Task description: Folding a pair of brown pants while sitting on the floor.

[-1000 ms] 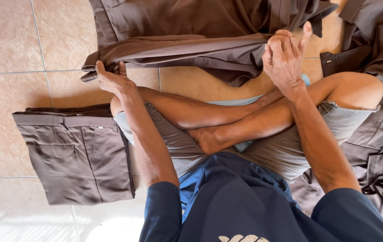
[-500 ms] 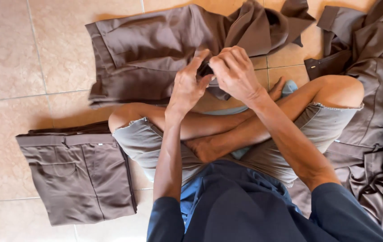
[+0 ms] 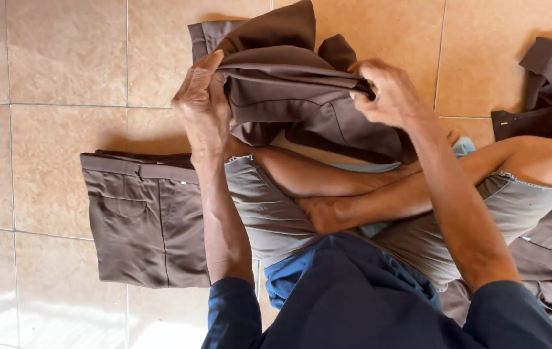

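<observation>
While bunched and folded over: brown garment (image 3: pixel 302 97), pinched by left hand (image 3: pixel 203 110) and right hand (image 3: pixel 389 97).

So here's me from above: dark navy long-sleeve top, sleeves (image 3: pixel 231 310) ending just past the elbows, forearms bare below that. There's a brighter blue layer (image 3: pixel 295 274) peeking out under the hem of the navy. Shorts (image 3: pixel 269 213) are a light grey, kind of a denim weave, and the hem on the right leg is frayed with loose threads. Legs and feet are bare, no socks or shoes. Nothing on my left hand (image 3: pixel 203 106) or right hand (image 3: pixel 389 97), no rings, no watch, no wristbands.
</observation>
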